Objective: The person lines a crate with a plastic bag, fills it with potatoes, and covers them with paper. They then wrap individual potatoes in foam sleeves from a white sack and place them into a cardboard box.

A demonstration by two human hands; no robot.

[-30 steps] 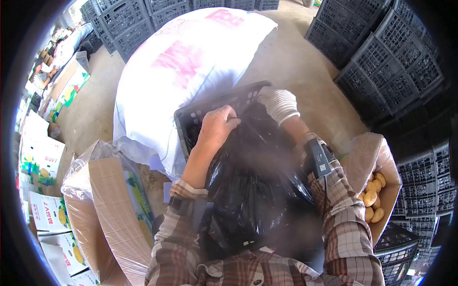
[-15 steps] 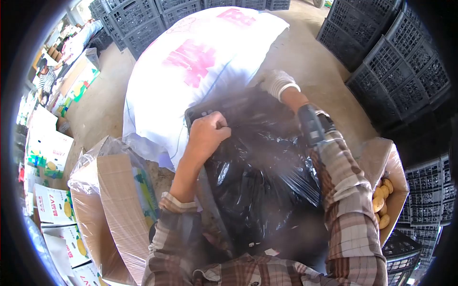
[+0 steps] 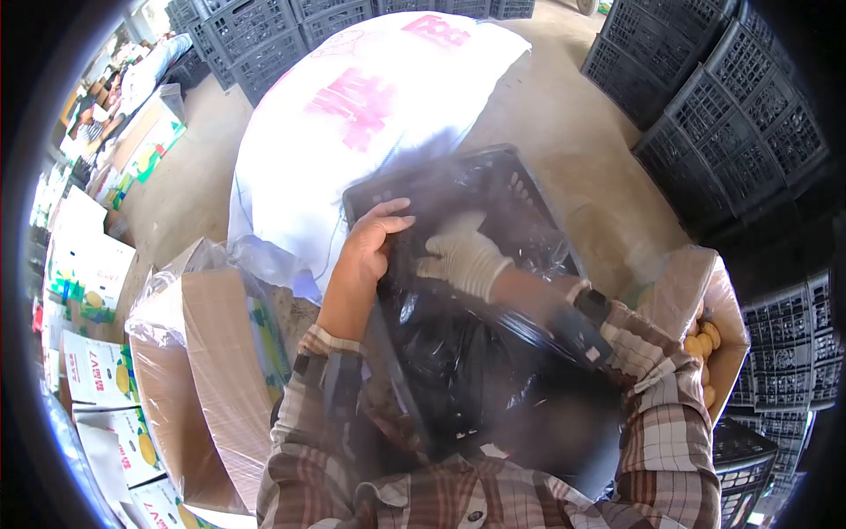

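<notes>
A black plastic crate (image 3: 398,381) stands directly in front of me, lined with a shiny black plastic bag (image 3: 449,331). My left hand (image 3: 370,240), bare, is at the crate's left rim with thumb and fingers apart; nothing shows in it. Over the middle of the crate is my right hand (image 3: 469,260) in a white knit glove, slightly blurred, its thumb away from the fingers and its palm side toward the black plastic. Whether it touches the plastic is hard to make out.
A big white sack (image 3: 300,167) with pink print rises beyond the crate. An open carton (image 3: 225,353) wrapped in clear film stands left, and a carton (image 3: 730,326) holding yellowish potato-like produce (image 3: 702,344) right. Black crates (image 3: 749,115) are stacked around; printed boxes (image 3: 97,370) line the left.
My right hand has moved from the crate's far right corner inward over the middle, uncovering the far rim. My left hand has loosened from a closed pinch at the left rim to spread fingers.
</notes>
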